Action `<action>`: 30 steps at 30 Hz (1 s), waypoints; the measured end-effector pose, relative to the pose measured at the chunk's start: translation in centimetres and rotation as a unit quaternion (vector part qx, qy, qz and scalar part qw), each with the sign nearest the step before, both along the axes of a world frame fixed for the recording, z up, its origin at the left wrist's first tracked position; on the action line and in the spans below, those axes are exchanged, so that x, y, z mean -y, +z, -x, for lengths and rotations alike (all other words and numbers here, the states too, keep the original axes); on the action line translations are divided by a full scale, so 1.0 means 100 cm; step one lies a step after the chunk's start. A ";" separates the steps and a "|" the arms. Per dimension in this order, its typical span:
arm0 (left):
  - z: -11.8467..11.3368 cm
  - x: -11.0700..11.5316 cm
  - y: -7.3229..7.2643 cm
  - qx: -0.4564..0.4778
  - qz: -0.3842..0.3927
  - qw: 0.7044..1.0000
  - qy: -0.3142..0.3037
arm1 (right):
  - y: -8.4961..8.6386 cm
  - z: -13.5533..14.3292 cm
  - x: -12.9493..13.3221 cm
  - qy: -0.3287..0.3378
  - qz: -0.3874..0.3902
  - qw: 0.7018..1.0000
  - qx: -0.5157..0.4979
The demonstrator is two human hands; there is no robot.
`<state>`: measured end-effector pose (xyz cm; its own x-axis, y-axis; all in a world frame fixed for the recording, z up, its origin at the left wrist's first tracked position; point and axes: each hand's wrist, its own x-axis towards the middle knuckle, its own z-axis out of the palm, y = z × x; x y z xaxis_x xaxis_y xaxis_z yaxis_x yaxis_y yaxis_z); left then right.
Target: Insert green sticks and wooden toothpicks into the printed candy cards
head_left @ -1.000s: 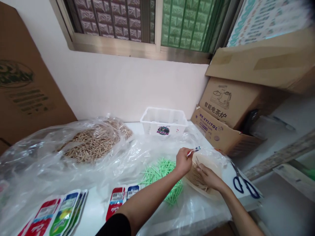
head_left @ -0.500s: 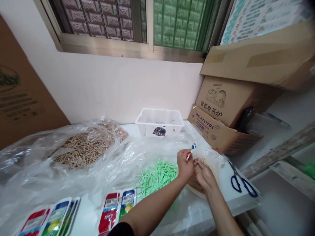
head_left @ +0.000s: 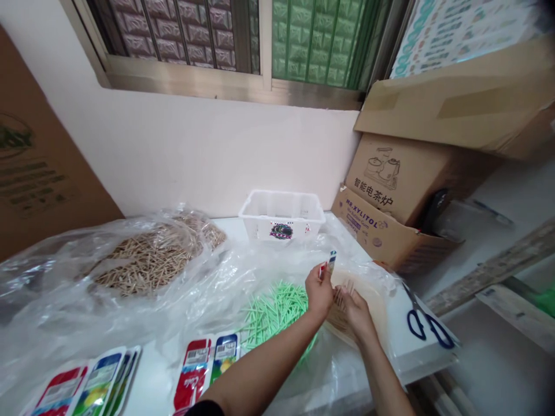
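Note:
My left hand (head_left: 319, 293) is closed around a small red, white and blue packet (head_left: 332, 259), held upright and seen nearly edge-on. Close beside it, my right hand (head_left: 359, 312) pinches several thin, pale brownish sticks (head_left: 342, 293). Both hands are over a round, pale container (head_left: 373, 297) with brownish sticks inside. My fingertips almost meet; whether the sticks touch the packet cannot be made out. To the left of my hands lies a heap of light green sticks (head_left: 275, 312), partly covered by my left forearm.
Red cola and blue-green packets (head_left: 193, 370) lie at the front, with another stack (head_left: 99, 384) further left. Brown sticks (head_left: 151, 260) rest on clear plastic sheeting. A white basket (head_left: 281, 222) stands by the wall. Scissors (head_left: 427, 326) and cardboard boxes (head_left: 377, 214) are on the right.
My left hand has shifted slightly left, and the packet in it has turned more upright. My hands are a little further apart, showing more of the sticks in my right hand.

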<state>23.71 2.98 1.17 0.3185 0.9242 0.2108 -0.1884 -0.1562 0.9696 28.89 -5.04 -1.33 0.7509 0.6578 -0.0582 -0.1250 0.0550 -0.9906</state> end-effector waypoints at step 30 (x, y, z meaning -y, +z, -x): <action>0.184 -0.010 0.036 -0.034 0.106 0.985 -0.132 | 0.147 0.085 -0.011 0.431 0.151 0.739 0.495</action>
<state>5.26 4.02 4.75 0.5610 0.8278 -0.0086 -0.1279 0.0969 0.9870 20.38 -3.99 13.32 -0.1682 0.9857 -0.0025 0.8100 0.1368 -0.5702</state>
